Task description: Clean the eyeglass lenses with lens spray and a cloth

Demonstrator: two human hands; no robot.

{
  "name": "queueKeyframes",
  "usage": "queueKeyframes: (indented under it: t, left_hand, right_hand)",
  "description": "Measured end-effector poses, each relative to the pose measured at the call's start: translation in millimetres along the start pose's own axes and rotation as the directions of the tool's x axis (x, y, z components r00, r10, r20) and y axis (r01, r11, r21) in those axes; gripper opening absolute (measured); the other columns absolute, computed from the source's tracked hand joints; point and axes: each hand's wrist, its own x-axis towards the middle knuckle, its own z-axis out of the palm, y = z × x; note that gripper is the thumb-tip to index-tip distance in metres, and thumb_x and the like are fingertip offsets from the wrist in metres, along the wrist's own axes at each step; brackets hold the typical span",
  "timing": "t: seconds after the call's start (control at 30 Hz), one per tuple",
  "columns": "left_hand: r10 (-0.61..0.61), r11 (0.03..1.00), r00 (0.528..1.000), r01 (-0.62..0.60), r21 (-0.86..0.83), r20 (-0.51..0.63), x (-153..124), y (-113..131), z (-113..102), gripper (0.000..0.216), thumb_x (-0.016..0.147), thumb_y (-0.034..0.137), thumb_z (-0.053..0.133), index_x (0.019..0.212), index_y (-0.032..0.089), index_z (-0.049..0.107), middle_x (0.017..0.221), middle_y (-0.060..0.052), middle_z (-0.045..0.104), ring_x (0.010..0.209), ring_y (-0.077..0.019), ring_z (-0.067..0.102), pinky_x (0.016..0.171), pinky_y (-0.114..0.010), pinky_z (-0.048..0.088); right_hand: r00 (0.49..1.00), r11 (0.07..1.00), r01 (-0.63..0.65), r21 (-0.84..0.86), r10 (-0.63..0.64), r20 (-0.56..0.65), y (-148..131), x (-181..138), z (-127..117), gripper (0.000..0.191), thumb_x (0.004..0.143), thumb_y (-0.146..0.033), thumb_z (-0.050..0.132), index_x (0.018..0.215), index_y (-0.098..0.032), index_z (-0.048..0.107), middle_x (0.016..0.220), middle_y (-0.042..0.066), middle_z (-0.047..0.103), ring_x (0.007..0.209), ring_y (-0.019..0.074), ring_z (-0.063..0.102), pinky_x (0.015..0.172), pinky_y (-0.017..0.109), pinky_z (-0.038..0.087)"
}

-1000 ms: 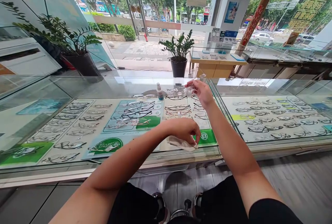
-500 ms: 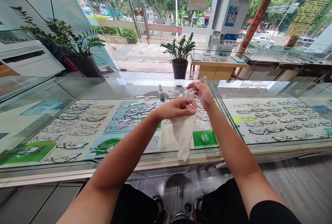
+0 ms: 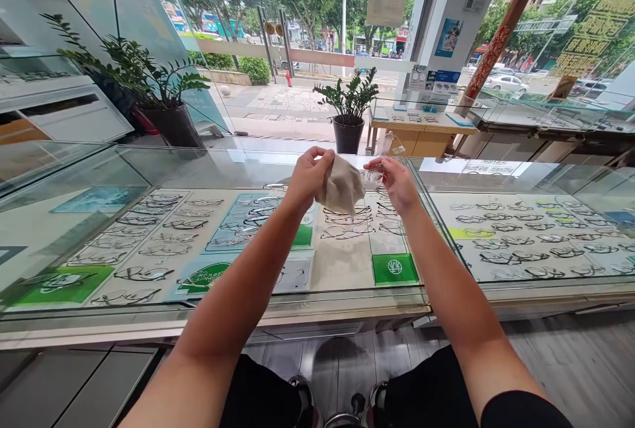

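My left hand (image 3: 308, 180) pinches a beige cleaning cloth (image 3: 343, 188), which is bunched and raised above the glass counter. To its right, my right hand (image 3: 397, 184) has its fingers closed on a pair of thin-framed eyeglasses (image 3: 376, 169). A small white tag (image 3: 398, 149) shows by the glasses, just beyond the fingers. Cloth and glasses are close together; whether they touch, I cannot tell. Under the glass below both hands lie rows of eyeglass frames (image 3: 347, 219). The small spray bottle is hidden behind my left hand.
The glass display counter (image 3: 342, 296) runs across in front of me, with a green card (image 3: 394, 268) inside. Beyond stand a potted plant (image 3: 347, 130) and a larger one (image 3: 171, 125) at left. A wooden display table (image 3: 421, 139) is farther back on the right.
My left hand has lifted and turned, bringing the cloth up from hanging down to a bunch beside the glasses. The spray bottle has gone out of sight. My right hand keeps the glasses.
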Motion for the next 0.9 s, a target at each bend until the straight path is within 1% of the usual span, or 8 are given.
queueKeyframes:
  t: [0.13,0.23,0.33,0.43,0.5,0.63,0.77,0.9]
  left_hand:
    - [-0.051,0.998,0.998,0.052,0.045,-0.029,-4,-5,11,0.027,0.108,0.039,0.074,0.094,0.023,0.057,0.069,0.003,0.063,0.054,-0.0122,0.053,0.053,-0.023,0.042]
    - [-0.057,0.998,0.998,0.057,0.028,0.005,-8,-8,19,0.022,0.11,0.032,0.068,0.096,0.023,0.054,0.069,0.004,0.059,0.056,-0.0121,0.051,0.055,-0.022,0.04]
    - [-0.039,0.999,0.997,0.041,-0.028,0.067,-12,-8,23,0.026,0.109,0.034,0.071,0.095,0.024,0.052,0.073,0.004,0.058,0.06,-0.0116,0.052,0.058,-0.021,0.041]
    - [-0.043,0.993,0.992,0.055,-0.103,0.12,-14,-9,25,0.032,0.106,0.039,0.076,0.095,0.024,0.051,0.079,0.004,0.061,0.063,-0.011,0.054,0.063,-0.021,0.046]
    - [-0.024,0.989,0.987,0.047,-0.143,0.157,-14,-10,25,0.033,0.105,0.04,0.079,0.096,0.023,0.052,0.081,0.004,0.063,0.065,-0.0108,0.055,0.065,-0.021,0.047]
    - [0.068,0.98,0.974,-0.025,-0.196,0.216,-13,-16,25,0.042,0.095,0.048,0.09,0.094,0.021,0.058,0.089,0.001,0.068,0.077,-0.012,0.062,0.072,-0.022,0.05]
    - [0.099,0.982,0.951,-0.047,-0.182,0.293,-16,-19,26,0.053,0.08,0.061,0.1,0.093,0.018,0.071,0.098,-0.002,0.073,0.092,-0.0156,0.066,0.081,-0.025,0.051]
    - [0.074,0.986,0.945,-0.021,-0.167,0.317,-19,-20,28,0.056,0.076,0.065,0.101,0.094,0.017,0.079,0.098,-0.004,0.075,0.092,-0.016,0.066,0.084,-0.027,0.05]
  right_hand:
    - [0.999,0.999,0.036,0.039,-0.037,0.015,0,-1,5,0.032,0.094,-0.062,0.077,0.093,-0.032,0.086,0.121,0.005,0.086,0.124,0.0286,0.073,0.102,0.045,0.058]
    - [0.999,0.998,0.035,0.055,-0.037,0.031,1,-1,8,0.03,0.092,-0.061,0.08,0.091,-0.032,0.086,0.126,0.003,0.085,0.13,0.0293,0.07,0.108,0.046,0.056]
    - [0.998,0.996,0.025,0.082,-0.029,0.051,3,-2,11,0.029,0.09,-0.059,0.083,0.091,-0.031,0.087,0.128,0.003,0.084,0.131,0.0287,0.07,0.113,0.045,0.055]
    - [0.999,0.996,0.026,0.087,-0.03,0.046,4,-2,12,0.029,0.09,-0.059,0.084,0.092,-0.03,0.087,0.125,0.003,0.084,0.128,0.0278,0.071,0.115,0.043,0.054]
    - [0.999,0.996,0.01,0.088,-0.013,0.032,6,-3,13,0.032,0.089,-0.061,0.086,0.093,-0.03,0.087,0.119,0.003,0.084,0.12,0.0265,0.072,0.109,0.042,0.057]
    - [0.997,0.99,-0.076,0.115,0.075,0.01,6,-3,14,0.038,0.083,-0.064,0.089,0.095,-0.028,0.086,0.098,0.002,0.081,0.093,0.0224,0.071,0.088,0.038,0.06]
    - [0.998,0.983,-0.055,0.173,0.061,-0.028,6,-2,14,0.037,0.078,-0.059,0.094,0.091,-0.026,0.086,0.092,0.001,0.08,0.086,0.0189,0.069,0.081,0.033,0.058]
    - [0.997,0.973,-0.061,0.224,0.071,-0.041,6,-1,12,0.035,0.074,-0.055,0.097,0.088,-0.024,0.086,0.083,-0.001,0.076,0.075,0.0146,0.062,0.069,0.03,0.052]
